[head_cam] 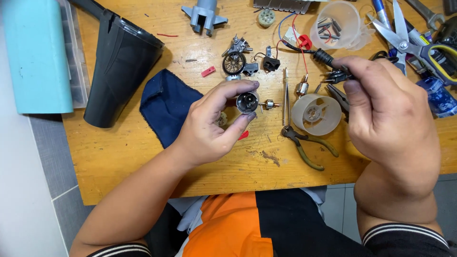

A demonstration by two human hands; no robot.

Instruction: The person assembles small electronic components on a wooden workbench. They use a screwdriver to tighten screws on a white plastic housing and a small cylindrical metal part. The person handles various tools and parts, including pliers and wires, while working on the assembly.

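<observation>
Teal box (40,57): seen at the far left, cut off by the top edge.
Black housing (121,66): laid on the wooden table (143,157), its upper end cut off.
Blue cloth (166,107): partly hidden under the left hand.
Left hand (209,126): curled around a small round motor can (247,102), which is pinched between thumb and fingers above the table's middle; the can's inside is too dark to make out.
Long-nose pliers (297,128): laid just right of the can.
Translucent ring (315,113): set between the hands, partly covered by the right hand.
Right hand (390,119): closed on a black cable (328,59); what is gripped at the fingertips is hard to tell.
Scissors (404,40): at the far right, partly cut off.
</observation>
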